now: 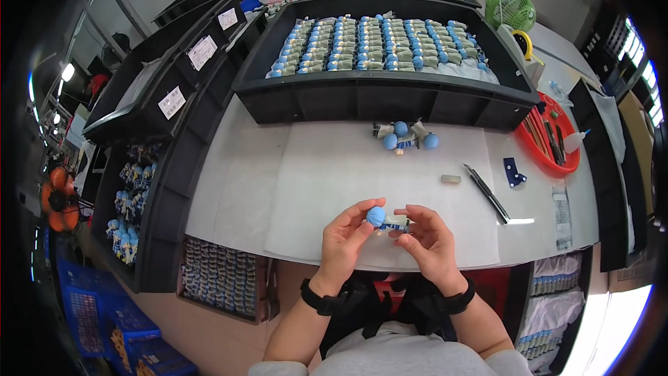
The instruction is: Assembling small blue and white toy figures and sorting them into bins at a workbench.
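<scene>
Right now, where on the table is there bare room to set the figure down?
Free: the white mat between the black crate and the hands, left of the loose figures; also its right part, between those figures and the eraser. Crowded: the right edge, with pens, blue clip and red tray. Left hand and right hand hold the figure.

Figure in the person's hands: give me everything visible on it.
The small figure has a round light-blue head and a short body in blue and pale tones, plastic by the look. It lies roughly sideways above the white mat, head toward the person's left. The left hand pinches the head with its fingertips; the right hand holds the body end. Finer details are too small to tell.
</scene>
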A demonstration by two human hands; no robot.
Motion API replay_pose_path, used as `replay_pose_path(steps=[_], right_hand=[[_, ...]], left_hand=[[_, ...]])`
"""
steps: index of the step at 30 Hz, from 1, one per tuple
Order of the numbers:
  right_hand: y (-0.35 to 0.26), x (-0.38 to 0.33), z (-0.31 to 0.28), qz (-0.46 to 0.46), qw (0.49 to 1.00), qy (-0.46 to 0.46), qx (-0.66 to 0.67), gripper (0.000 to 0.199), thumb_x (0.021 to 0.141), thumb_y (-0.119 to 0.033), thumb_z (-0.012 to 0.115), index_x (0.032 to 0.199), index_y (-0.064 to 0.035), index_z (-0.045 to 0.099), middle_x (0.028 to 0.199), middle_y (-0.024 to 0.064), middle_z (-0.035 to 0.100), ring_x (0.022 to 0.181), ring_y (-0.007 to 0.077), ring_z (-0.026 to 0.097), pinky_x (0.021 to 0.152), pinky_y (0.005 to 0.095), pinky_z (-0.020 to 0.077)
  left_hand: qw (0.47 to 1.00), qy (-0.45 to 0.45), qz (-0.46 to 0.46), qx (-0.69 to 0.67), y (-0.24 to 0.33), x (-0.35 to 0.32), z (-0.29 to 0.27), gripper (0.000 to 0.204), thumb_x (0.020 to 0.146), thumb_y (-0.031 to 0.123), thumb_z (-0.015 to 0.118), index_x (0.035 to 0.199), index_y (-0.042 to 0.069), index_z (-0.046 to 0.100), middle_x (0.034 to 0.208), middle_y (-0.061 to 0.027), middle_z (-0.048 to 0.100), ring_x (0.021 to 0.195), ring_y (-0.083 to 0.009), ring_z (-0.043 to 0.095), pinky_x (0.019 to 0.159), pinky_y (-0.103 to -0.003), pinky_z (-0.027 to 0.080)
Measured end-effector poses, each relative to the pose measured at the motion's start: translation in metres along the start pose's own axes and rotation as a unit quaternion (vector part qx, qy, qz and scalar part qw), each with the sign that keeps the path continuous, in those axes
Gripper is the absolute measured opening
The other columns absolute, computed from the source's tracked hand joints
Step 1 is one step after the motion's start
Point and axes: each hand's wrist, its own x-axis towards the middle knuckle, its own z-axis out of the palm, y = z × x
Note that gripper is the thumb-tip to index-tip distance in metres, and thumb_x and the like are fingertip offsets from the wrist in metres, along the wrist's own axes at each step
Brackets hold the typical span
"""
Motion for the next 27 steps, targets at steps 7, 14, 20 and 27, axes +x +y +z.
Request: replay_pose_path(steps=[7, 14, 20, 27], right_hand=[[0.007, -0.003, -0.006, -0.065, 0.998, 0.015, -0.003, 0.048, 0.078, 0.004, 0.063, 0.121, 0.0003, 0.042, 0.119, 0.0128, 0.050, 0.091, 0.0139, 0.056, 0.082, 0.0274, 0.0487], [0.005, -0.006, -0.006, -0.099, 0.994, -0.004, 0.040, 0.058, 0.078, 0.004, 0.064, 0.129, -0.0016, 0.038, 0.119, 0.0162, 0.052, 0.091, 0.0139, 0.055, 0.082, 0.0280, 0.0481], [0.005, -0.005, -0.008, -0.105, 0.994, -0.005, 0.039, 0.056, 0.078, 0.005, 0.063, 0.128, -0.0013, 0.039, 0.120, 0.0165, 0.051, 0.092, 0.0145, 0.055, 0.083, 0.0284, 0.0482], [0.003, -0.006, -0.007, -0.083, 0.996, -0.019, 0.023, 0.042, 0.083, 0.004, 0.054, 0.123, 0.0000, 0.043, 0.117, 0.0155, 0.053, 0.095, 0.0152, 0.054, 0.082, 0.0293, 0.0480]], left_hand=[[0.993, 0.001, -0.001, 0.118, -0.008, -0.001, 0.003, 0.027, 0.089, 0.005, 0.052, 0.115, -0.001, 0.053, 0.115, -0.0096, 0.056, 0.099, -0.0115, 0.054, 0.084, -0.024, 0.045], [0.989, -0.024, -0.087, 0.117, -0.004, 0.004, 0.004, 0.027, 0.089, 0.004, 0.050, 0.115, -0.003, 0.053, 0.107, -0.0090, 0.060, 0.094, -0.0124, 0.057, 0.083, -0.026, 0.048], [0.989, -0.021, -0.095, 0.115, -0.003, 0.003, 0.006, 0.028, 0.089, 0.004, 0.051, 0.116, -0.004, 0.053, 0.107, -0.0093, 0.060, 0.094, -0.0126, 0.057, 0.085, -0.026, 0.048], [0.997, -0.043, -0.029, 0.064, -0.009, -0.001, 0.002, 0.052, 0.074, -0.006, 0.067, 0.122, -0.001, 0.046, 0.121, -0.0100, 0.049, 0.111, -0.0174, 0.049, 0.095, -0.030, 0.042]])
